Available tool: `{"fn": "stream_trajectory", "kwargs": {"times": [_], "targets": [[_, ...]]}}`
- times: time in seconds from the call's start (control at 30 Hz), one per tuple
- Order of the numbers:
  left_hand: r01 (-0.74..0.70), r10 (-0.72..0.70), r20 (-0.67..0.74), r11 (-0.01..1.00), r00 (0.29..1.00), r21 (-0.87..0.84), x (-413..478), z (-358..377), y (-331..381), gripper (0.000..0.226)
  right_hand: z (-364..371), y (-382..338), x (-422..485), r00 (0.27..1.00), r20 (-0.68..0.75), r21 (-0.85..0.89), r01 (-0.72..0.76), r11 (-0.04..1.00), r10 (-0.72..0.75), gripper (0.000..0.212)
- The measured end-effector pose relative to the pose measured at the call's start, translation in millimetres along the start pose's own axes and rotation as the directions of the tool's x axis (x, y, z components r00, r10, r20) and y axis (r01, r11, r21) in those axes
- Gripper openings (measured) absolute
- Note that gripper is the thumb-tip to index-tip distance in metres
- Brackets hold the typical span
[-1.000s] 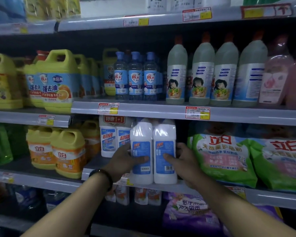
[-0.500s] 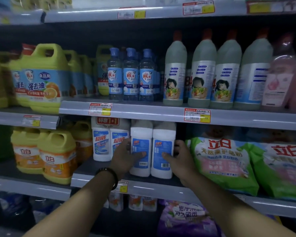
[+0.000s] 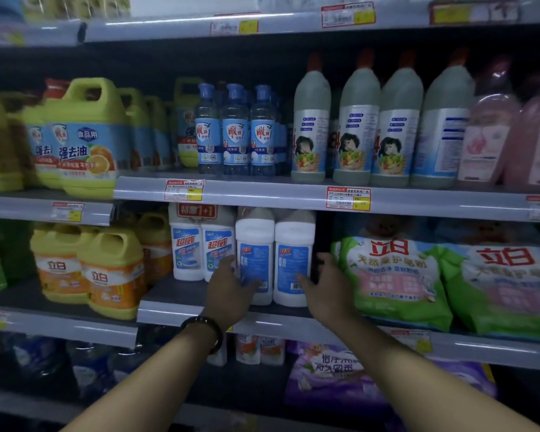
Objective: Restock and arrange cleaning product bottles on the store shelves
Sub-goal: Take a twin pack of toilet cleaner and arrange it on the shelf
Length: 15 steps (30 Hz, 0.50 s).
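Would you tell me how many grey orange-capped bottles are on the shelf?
4 grey orange-capped bottles stand side by side on the shelf above the green bags; others may be hidden behind.

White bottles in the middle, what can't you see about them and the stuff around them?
Head view: caps of the left white bottle and right white bottle hide behind the shelf rail above.
Their label print is too small to read.
Price tag: numbers blurred.
Pink bottles: blurred; the far one is cut off by the right edge.
Small packs on the bottom shelf: too dark to identify.
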<state>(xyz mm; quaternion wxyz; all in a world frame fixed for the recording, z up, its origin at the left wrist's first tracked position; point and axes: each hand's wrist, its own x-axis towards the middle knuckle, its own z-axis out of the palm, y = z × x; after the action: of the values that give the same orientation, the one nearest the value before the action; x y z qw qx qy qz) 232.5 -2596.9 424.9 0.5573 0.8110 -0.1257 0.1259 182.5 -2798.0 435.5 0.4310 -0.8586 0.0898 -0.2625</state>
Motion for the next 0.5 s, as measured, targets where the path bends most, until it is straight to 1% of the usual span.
{"fn": "stream_trajectory", "kwargs": {"times": [0.03,0.07,0.1,0.13,0.2,0.27,0.33,0.4,0.47,0.5], "targets": [[-0.017,0.019,-0.05,0.999,0.999,0.035,-11,-1,3,0.059,-4,0,-10,0.999,-0.021,-0.009,0.027,1.0,-0.027,0.062],[-0.052,0.059,-0.091,0.995,0.994,0.08,-22,-2,4,0.06,-8,3,-20,0.997,-0.034,-0.013,0.068,0.998,-0.068,0.057],[-0.099,0.112,-0.1,0.987,0.989,0.127,-35,-3,4,0.054,-12,4,-31,0.994,-0.034,-0.019,0.107,0.994,-0.107,0.047],[-0.152,0.166,-0.079,0.976,0.983,0.156,-49,-3,2,0.046,-14,10,-43,0.989,-0.021,-0.014,0.146,0.989,-0.146,0.038],[-0.248,0.245,0.04,0.952,0.969,0.18,-80,-3,-5,0.028,-14,23,-71,0.979,0.043,0.008,0.2,0.98,-0.2,0.025],[-0.298,0.26,0.198,0.935,0.945,0.195,-115,2,-18,0.019,-11,44,-102,0.961,0.144,0.009,0.236,0.972,-0.235,0.019],[-0.285,0.201,0.34,0.933,0.919,0.218,-150,10,-39,0.019,-6,68,-135,0.933,0.283,-0.009,0.234,0.972,-0.221,0.016],[-0.233,0.098,0.437,0.935,0.894,0.266,-185,20,-66,0.018,1,101,-168,0.9,0.404,-0.046,0.2,0.979,-0.165,0.012],[-0.245,0.023,0.513,0.896,0.858,0.37,-215,32,-95,0.009,8,139,-199,0.868,0.489,-0.155,0.183,0.971,-0.085,0.02],[-0.234,-0.028,0.549,0.886,0.835,0.401,-229,37,-111,0.01,12,156,-215,0.853,0.522,-0.204,0.151,0.967,-0.023,0.022]]}}
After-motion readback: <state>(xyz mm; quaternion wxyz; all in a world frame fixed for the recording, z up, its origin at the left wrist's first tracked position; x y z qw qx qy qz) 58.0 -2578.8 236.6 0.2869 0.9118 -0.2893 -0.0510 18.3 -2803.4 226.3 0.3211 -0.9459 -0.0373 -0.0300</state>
